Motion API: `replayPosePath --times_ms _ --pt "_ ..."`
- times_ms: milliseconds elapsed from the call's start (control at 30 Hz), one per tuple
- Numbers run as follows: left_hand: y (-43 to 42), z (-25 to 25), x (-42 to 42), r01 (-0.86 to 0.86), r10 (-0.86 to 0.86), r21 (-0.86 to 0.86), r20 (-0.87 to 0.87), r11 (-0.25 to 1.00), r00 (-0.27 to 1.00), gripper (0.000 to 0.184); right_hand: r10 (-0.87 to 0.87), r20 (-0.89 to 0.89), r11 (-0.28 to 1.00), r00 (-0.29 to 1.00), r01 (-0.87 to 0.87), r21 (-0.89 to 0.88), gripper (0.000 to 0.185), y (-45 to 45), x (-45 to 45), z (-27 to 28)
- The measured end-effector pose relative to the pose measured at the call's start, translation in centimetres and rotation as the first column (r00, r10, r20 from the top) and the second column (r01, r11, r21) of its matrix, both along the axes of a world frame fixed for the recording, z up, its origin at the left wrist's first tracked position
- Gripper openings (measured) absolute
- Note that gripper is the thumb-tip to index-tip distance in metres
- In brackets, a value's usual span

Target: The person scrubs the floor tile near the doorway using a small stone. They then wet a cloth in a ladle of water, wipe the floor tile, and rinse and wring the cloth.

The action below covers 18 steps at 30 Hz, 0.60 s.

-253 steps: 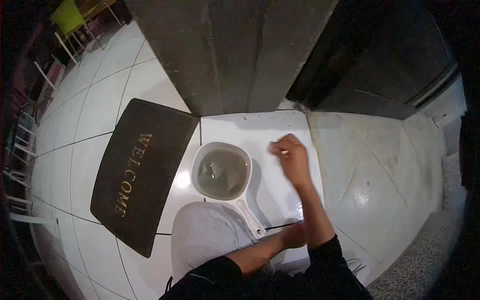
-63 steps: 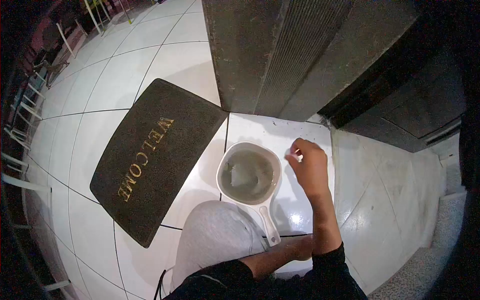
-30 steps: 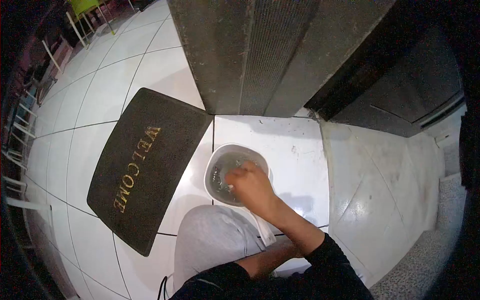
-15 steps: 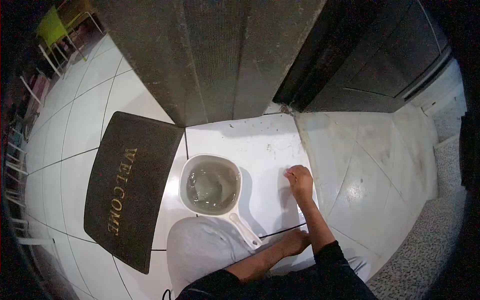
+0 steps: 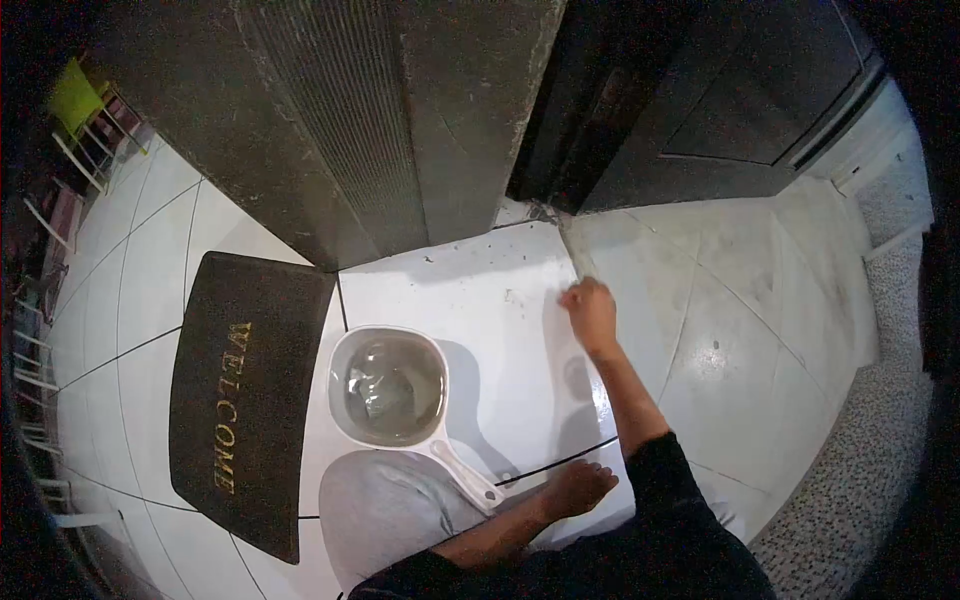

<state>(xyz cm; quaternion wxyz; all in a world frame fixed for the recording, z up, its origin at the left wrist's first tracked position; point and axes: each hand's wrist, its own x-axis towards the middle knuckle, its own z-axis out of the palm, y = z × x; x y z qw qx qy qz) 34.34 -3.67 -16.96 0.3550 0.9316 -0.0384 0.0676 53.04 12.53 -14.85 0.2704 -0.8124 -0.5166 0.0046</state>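
Above the white floor tile [image 5: 500, 385] my right hand [image 5: 590, 308] is closed in a pinch, close to the seam with the marble-like floor. What its fingers hold, if anything, cannot be made out. My left hand [image 5: 580, 490] lies low by my body, fingers curled in and showing nothing in them. A white water dipper [image 5: 437, 350] with clear water in it stands on the tile by my knee, its handle pointing toward my left forearm. Small dark specks [image 5: 515, 297] dot the tile left of my right hand.
A dark doormat [image 5: 265, 400] reading "WELCOME" lies left of the dipper. A large dark wooden panel [image 5: 350, 130] rises ahead, with a dark door [image 5: 720, 110] to its right. A green chair [image 5: 78, 98] stands far left, and a speckled ledge [image 5: 840, 480] runs along the right.
My right hand has moved farther out along the tile seam, toward the door corner. My left hand stays low near my body. The view has shifted slightly, and the dipper remains on the floor.
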Motion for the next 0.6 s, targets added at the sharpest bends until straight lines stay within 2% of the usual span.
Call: replayPosePath --times_ms 67,133,200,267,367,433,467,533,600 --pt "0.3 0.4 0.0 0.008 -0.008 -0.033 -0.018 0.999 1.000 0.013 -0.010 -0.013 1.000 1.000 0.010 0.013 0.005 -2.3 -1.1 0.2" --pt "0.5 1.1 0.1 -0.025 0.025 0.010 -0.015 1.000 1.000 0.011 -0.021 -0.025 0.999 0.999 0.021 0.025 0.005 -2.5 -0.8 -0.1" --pt "0.5 1.2 0.3 0.011 -0.012 -0.018 -0.060 1.000 0.998 0.010 0.037 0.023 0.995 0.999 -0.039 0.089 0.006 -0.1 0.8 -0.6" --pt "0.9 1.4 0.2 0.010 -0.010 -0.012 0.008 1.000 1.000 0.009 -0.096 -0.021 0.995 0.995 0.097 0.020 0.006 3.6 1.9 -0.3" --pt "1.0 1.1 -0.1 -0.007 0.008 -0.028 0.036 1.000 0.999 0.009 -0.116 0.063 0.986 0.991 0.107 0.125 0.005 7.6 4.0 -1.5" --pt "1.0 0.8 -0.1 0.017 -0.015 -0.033 0.057 0.999 0.998 0.009 -0.123 0.045 0.989 0.991 0.118 0.093 0.005 6.7 3.6 -1.5" --pt "0.8 0.7 0.0 0.013 -0.013 -0.020 0.008 1.000 1.000 0.009 -0.126 0.030 0.990 0.992 0.124 0.061 0.005 6.0 3.3 -1.1" --pt "0.8 0.8 0.2 0.004 -0.004 -0.014 -0.038 1.000 0.999 0.010 -0.140 -0.107 0.988 0.984 0.146 0.050 0.009 2.1 1.7 -1.0" --pt "1.0 1.2 -0.1 -0.031 0.033 -0.058 0.026 0.998 0.999 0.011 -0.057 0.004 0.998 0.998 0.058 -0.033 0.012 -2.0 -0.5 0.6"
